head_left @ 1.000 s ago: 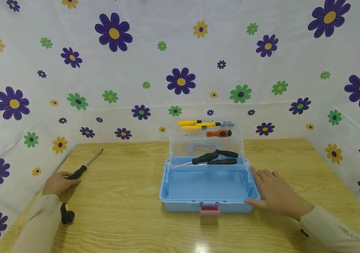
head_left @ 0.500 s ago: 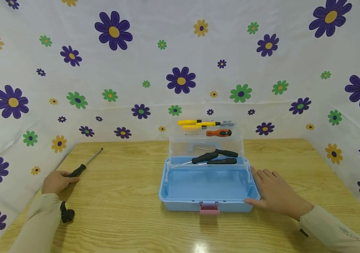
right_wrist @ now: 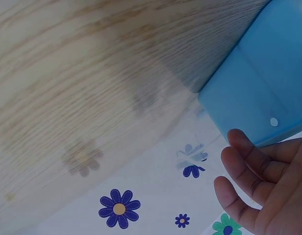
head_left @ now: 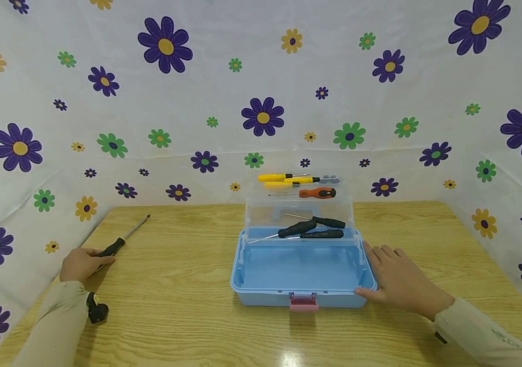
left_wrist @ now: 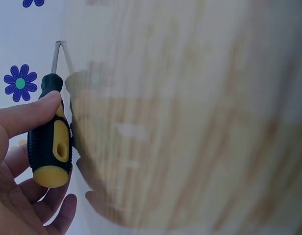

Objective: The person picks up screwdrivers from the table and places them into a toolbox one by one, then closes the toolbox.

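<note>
My left hand (head_left: 79, 264) is at the table's left side, thumb and fingers gripping a screwdriver (head_left: 112, 248) by its handle. In the left wrist view the screwdriver (left_wrist: 50, 142) has a dark green and yellow grip, and its metal shaft points away from the hand. A light blue toolbox (head_left: 261, 299) with a pink latch (head_left: 304, 304) stands with its lid up. Against its right side rests my right hand (head_left: 400, 280), thumb at the front corner. The right wrist view has loosely bent fingers (right_wrist: 246, 171) beside the blue wall (right_wrist: 264, 83).
Clear raised trays (head_left: 261, 214) of the toolbox hold several screwdrivers: black-handled ones (head_left: 297, 228) low, an orange one (head_left: 318, 193) and yellow ones (head_left: 279, 185) higher up. A flowered cloth (head_left: 215, 86) hangs behind and beside the wooden table (head_left: 178, 316).
The left hand and its screwdriver have shifted very slightly toward the left. The right hand and the toolbox have kept their places.
</note>
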Available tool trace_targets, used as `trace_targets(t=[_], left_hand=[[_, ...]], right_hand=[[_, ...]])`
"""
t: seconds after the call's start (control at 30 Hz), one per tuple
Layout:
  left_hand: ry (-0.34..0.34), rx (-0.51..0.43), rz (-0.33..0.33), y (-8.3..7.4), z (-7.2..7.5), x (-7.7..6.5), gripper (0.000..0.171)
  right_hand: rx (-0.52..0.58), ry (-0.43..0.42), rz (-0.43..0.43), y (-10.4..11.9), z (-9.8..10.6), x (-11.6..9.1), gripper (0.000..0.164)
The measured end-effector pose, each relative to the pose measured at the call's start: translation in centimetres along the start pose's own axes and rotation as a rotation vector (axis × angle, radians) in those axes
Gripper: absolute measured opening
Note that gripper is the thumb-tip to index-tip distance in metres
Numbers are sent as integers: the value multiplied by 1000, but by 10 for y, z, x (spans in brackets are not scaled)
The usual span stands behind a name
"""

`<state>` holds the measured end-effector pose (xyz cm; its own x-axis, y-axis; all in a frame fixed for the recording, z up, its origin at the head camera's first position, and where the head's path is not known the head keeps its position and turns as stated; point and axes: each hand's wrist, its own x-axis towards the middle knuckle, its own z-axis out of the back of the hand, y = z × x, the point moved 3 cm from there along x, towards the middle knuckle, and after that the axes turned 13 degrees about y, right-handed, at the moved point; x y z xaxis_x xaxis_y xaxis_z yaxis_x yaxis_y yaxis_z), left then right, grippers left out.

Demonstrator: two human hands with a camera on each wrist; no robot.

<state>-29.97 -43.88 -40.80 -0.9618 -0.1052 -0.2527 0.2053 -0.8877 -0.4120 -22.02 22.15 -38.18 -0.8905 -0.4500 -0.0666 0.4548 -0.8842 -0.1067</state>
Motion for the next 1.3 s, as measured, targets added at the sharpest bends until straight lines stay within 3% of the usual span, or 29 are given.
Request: trace_targets(t=[0.47,0.7,0.97,1.3], left_hand=[[1,-48,47,-1,-3,-3,69],[-56,-95,17,-7,-7,-2,65],[-57,-168,25,-12,-10,1,65],[-92,-233,-24,-19,-11,1,64]], right_hand=[[-4,12,3,0,0,0,101],[4,23,-1,1,1,0,101],[4,12,3,0,2,0,101],[-1,2,6,0,2,-1,100]])
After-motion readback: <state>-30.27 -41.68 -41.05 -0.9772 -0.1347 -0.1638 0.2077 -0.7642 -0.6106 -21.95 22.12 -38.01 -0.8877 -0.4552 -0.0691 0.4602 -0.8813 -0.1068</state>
